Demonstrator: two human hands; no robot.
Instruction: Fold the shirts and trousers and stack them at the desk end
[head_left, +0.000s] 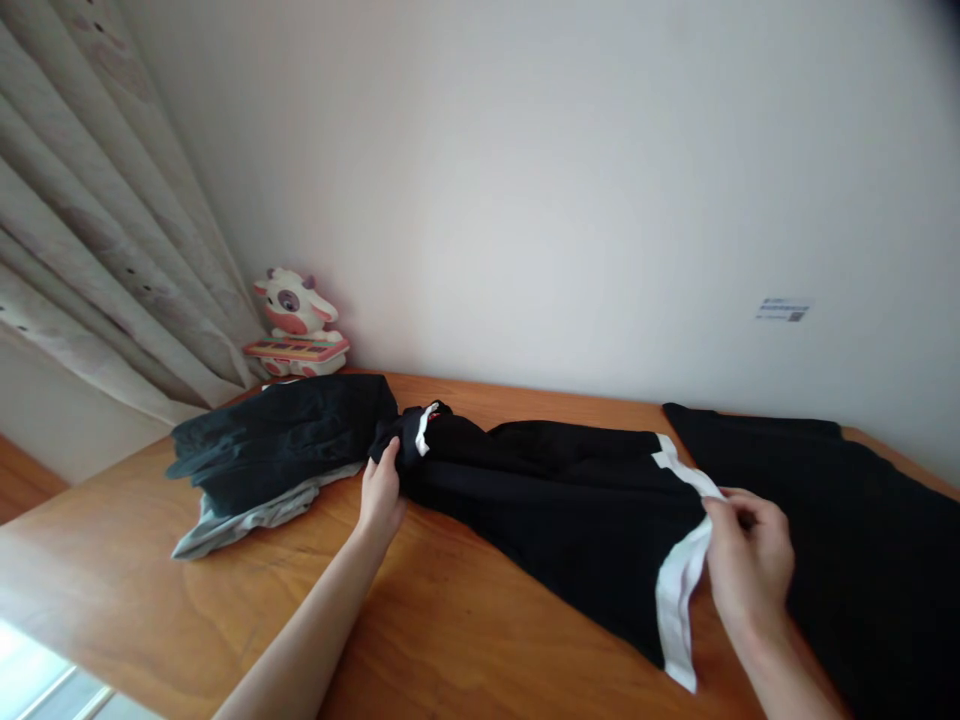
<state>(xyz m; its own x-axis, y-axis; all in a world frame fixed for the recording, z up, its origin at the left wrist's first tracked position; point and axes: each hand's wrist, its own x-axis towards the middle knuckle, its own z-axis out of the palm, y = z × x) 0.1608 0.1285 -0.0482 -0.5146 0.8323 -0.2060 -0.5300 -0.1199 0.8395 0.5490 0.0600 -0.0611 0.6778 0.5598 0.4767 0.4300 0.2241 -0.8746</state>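
Observation:
A black garment with white trim (pixel 547 490) stretches across the wooden table between my two hands. Its narrow, bunched end, with a small white label-like strip, is gripped by my left hand (pixel 384 490), thumb on top. At the wide end, the fingers of my right hand (pixel 750 550) pinch the white band along the edge. Part of that band hangs down below my right fingers. The cloth looks gathered at the left and spread toward the right. Whether it is a skirt, a trouser leg or a sleeve, I cannot tell.
Dark and grey folded clothes (pixel 285 440) lie left on the wooden table (pixel 465 620). Another black cloth (pixel 847 530) covers the right side. A cow-shaped toy keyboard (pixel 300 330) stands at the back left by the curtain (pixel 97 200). The wall behind bears a small label (pixel 784 310).

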